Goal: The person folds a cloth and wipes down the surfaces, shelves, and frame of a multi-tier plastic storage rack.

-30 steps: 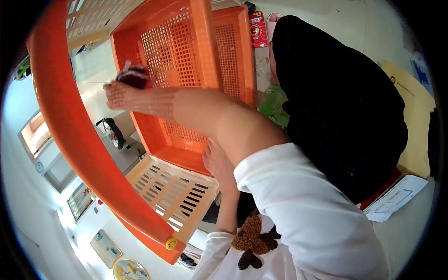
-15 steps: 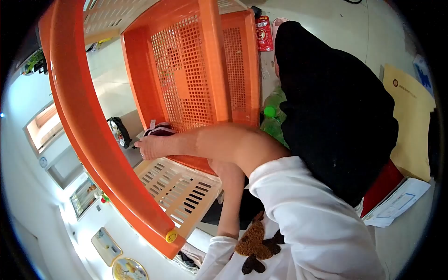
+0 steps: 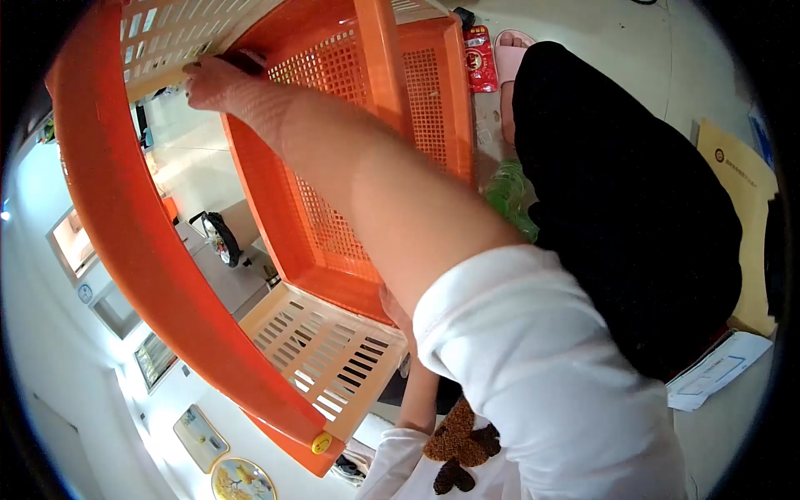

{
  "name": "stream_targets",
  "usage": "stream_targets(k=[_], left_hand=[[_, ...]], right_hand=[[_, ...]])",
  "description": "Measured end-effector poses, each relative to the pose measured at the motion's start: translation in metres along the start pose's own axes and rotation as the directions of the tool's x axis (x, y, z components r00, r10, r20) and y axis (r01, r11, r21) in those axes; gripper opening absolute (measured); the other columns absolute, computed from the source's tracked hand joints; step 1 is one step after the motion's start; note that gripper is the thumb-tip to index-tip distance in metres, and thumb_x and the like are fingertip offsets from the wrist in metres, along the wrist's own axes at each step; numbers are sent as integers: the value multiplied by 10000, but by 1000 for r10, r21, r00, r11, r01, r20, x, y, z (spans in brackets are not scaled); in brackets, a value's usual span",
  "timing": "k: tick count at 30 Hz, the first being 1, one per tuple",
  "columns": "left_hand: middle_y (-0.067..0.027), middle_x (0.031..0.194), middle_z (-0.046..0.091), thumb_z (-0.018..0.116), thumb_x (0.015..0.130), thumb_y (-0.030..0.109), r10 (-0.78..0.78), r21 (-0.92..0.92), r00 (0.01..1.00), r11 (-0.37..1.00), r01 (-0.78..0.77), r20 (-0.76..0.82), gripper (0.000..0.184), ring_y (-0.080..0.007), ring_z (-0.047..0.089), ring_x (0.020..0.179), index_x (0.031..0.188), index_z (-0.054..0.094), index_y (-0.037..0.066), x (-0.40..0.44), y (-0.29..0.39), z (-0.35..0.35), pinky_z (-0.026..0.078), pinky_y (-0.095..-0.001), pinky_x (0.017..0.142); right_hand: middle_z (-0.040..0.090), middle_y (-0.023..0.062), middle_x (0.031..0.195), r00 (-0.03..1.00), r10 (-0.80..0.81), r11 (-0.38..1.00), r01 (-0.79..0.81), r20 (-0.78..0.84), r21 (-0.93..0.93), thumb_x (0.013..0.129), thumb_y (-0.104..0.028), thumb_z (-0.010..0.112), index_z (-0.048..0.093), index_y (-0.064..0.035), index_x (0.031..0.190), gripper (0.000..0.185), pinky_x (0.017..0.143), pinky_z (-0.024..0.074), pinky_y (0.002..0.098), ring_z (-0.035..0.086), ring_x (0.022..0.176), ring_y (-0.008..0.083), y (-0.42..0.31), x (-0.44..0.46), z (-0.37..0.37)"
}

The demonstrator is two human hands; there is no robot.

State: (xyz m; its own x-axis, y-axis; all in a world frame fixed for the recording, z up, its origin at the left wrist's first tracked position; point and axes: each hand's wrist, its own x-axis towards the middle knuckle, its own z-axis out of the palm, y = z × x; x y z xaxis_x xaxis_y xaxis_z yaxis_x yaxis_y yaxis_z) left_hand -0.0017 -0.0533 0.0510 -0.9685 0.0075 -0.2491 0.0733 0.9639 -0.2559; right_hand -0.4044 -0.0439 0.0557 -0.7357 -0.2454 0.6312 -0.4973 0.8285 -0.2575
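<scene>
An orange and cream plastic rack (image 3: 158, 242) with slatted sides and mesh panels fills the left and centre. My right hand (image 3: 215, 83) reaches across it to the upper left, fingers closed on a dark maroon cloth (image 3: 247, 62), mostly hidden behind the hand. The cloth is beside the top cream slatted panel (image 3: 179, 37) and the orange tray's edge. Only a little of my left hand (image 3: 392, 305) shows at the tray's lower edge, near the lower cream slatted panel (image 3: 321, 350). My right forearm hides the rest, so its fingers cannot be made out.
Green plastic bottles (image 3: 510, 196) lie between the rack and my black-clothed knee (image 3: 625, 200). Beyond are a red packet (image 3: 481, 60) and a pink slipper (image 3: 506, 62). A brown paper envelope (image 3: 733, 200) and a white box (image 3: 721, 371) are at the right.
My right hand first went down along the tray's edge with the cloth, then back up to the upper slatted panel. My left hand remains low at the rack, now more covered by my right arm.
</scene>
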Motion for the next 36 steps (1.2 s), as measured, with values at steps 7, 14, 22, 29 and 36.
stream_targets(k=[7,14,22,29,36], left_hand=[[-161,894,556,486,798,226,-3,-5,1000,1000,3,-11,348,-279,535,878,1022,458,-39,9,9,-7,404,-366,763],[-164,878,558,487,804,240,-10,7,999,1000,11,-40,361,-283,542,855,1024,452,-44,16,18,-15,411,-367,740],[-168,748,551,478,842,316,-55,-37,994,998,52,-91,351,-312,550,708,914,447,-27,26,41,-36,419,-389,638],[-148,735,541,450,854,353,-9,31,976,999,16,-216,326,-299,560,665,839,435,28,28,37,-26,428,-385,613],[-118,743,550,417,866,386,-66,78,982,994,81,-175,337,-269,572,650,856,428,50,30,39,-20,437,-380,624]], right_hand=[[623,9,816,985,173,985,-173,-11,27,697,-194,591,678,-135,793,142,740,398,505,475,975,253,-16,-8,-18],[614,86,842,954,297,954,-298,-43,-14,703,-181,583,667,-86,815,169,649,428,449,490,907,271,-23,-19,-15],[578,27,906,956,-1,984,-51,-292,-171,711,-196,539,605,-85,777,145,601,443,407,464,974,231,18,-77,9],[633,73,948,927,212,975,-180,309,-130,739,-143,531,663,-83,937,245,585,462,473,531,963,283,16,-58,-32],[591,66,1053,833,135,987,-65,536,-146,778,-164,512,630,-83,1004,267,767,422,516,454,1058,300,15,-95,-84]])
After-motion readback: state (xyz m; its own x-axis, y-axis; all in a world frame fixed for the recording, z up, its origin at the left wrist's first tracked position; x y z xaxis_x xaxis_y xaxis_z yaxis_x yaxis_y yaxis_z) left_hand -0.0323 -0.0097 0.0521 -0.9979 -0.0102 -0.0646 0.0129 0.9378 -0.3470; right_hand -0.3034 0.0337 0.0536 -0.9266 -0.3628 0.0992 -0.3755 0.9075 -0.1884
